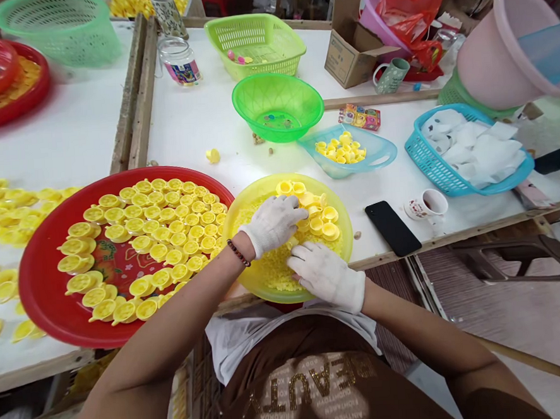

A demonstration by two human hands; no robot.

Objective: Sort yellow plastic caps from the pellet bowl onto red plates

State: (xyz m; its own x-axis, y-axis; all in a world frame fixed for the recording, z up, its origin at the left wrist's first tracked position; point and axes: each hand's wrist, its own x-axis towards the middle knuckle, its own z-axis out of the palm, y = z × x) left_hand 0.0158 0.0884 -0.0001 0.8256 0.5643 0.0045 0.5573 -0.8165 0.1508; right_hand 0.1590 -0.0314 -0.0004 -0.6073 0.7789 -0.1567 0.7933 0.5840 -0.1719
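Both my hands wear white knit gloves and work over a yellow basin [341, 206]. Small yellow plastic pieces [277, 273] fill its near part, and several yellow plastic cups [329, 222] lie piled at its far right. My left hand [275, 223] reaches across the middle, its fingers bent beside the cups; its fingertips are partly hidden. Lower right, my right hand [328, 276] has its fingers curled together just above the small pieces. Whatever either hand pinches is too small or covered to name. Left of the basin, a red tray [42, 281] holds rows of yellow cup-shaped parts [166, 214].
Beyond the basin stand a green bowl [278, 102], a lime basket [254, 31] and a blue scoop-like tray [383, 156] with yellow cups. A black phone [393, 228], a mug [426, 205] and a blue basket [416, 147] of white paper are on the right.
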